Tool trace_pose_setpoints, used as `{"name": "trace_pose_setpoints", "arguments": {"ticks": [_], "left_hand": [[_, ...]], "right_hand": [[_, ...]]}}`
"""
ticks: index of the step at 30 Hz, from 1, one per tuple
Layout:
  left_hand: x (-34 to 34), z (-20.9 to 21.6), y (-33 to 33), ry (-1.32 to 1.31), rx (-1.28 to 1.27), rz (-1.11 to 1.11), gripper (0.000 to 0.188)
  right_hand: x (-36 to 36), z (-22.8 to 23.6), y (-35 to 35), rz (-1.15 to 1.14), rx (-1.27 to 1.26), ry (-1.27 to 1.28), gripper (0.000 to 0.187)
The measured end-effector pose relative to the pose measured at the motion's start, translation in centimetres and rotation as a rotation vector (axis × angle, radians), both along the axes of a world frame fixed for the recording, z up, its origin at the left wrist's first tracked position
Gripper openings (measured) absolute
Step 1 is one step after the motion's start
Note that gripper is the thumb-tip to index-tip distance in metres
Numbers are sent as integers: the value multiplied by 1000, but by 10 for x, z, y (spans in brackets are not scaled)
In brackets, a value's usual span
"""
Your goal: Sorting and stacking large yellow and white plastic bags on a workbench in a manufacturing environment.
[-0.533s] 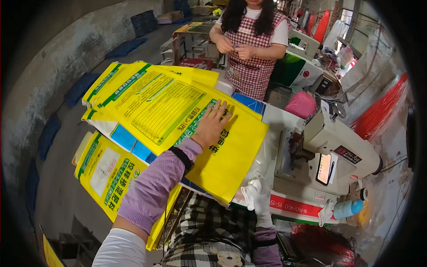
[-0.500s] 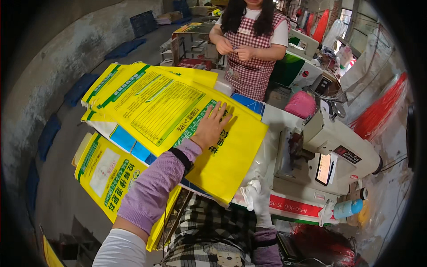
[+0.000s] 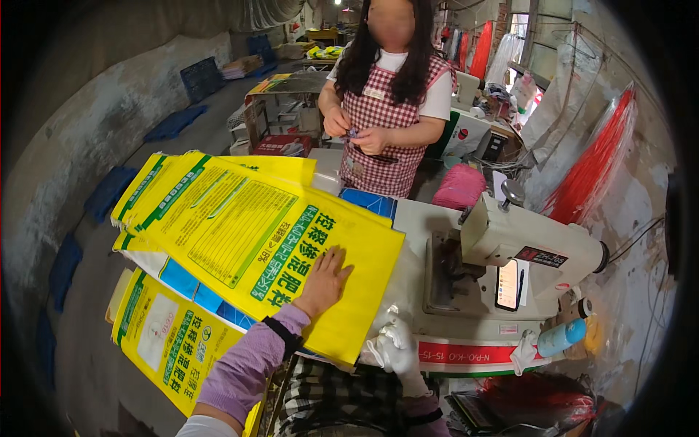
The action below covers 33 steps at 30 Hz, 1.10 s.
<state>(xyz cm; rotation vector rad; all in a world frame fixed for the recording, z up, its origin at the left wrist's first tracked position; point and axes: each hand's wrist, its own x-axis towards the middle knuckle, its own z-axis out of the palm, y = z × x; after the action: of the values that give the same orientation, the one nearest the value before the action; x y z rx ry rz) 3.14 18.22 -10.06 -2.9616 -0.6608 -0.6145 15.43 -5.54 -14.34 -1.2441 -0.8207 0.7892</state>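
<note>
A yellow printed woven-plastic bag (image 3: 240, 211) lies flat on top of a stack of similar bags, its long edge slanting toward the sewing machine. My left hand (image 3: 325, 284), bare with a purple sleeve cover, rests on its near right part, fingers stretched out. My right hand (image 3: 394, 346), in a white glove, is beside the bag's near right corner. Its fingers look curled; what they hold, if anything, is hidden. Further left and lower hangs another yellow bag (image 3: 211, 342) with a pale panel. Blue and white bags (image 3: 182, 280) show between the yellow ones.
A pale sewing machine (image 3: 524, 240) stands on the table to the right, with a phone (image 3: 508, 284) leaning on it. Near it are a blue bottle (image 3: 562, 336) and a pink thread bundle (image 3: 459, 186). A person in a checked apron (image 3: 389, 131) stands across the table.
My left hand has slid toward the bag's near edge, uncovering green print. My right hand now sits closer to the bag's corner. The view has tilted upward.
</note>
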Motion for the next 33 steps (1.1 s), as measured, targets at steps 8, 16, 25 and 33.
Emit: {"name": "trace_pose_setpoints", "arguments": {"ticks": [8,16,25,33], "left_hand": [[1,17,-93,-165,-628,-324,45],[-18,-2,-76,-154,-679,-242,75],[-15,-20,-45,-275,-926,-122,69],[-11,8,-87,-97,-867,-169,64]], "right_hand": [[10,-24,-4,-20,164,230,40],[33,29,11,-186,403,907,39],[72,55,-122,-468,478,376,54],[112,83,-310,-1097,558,286,39]]}}
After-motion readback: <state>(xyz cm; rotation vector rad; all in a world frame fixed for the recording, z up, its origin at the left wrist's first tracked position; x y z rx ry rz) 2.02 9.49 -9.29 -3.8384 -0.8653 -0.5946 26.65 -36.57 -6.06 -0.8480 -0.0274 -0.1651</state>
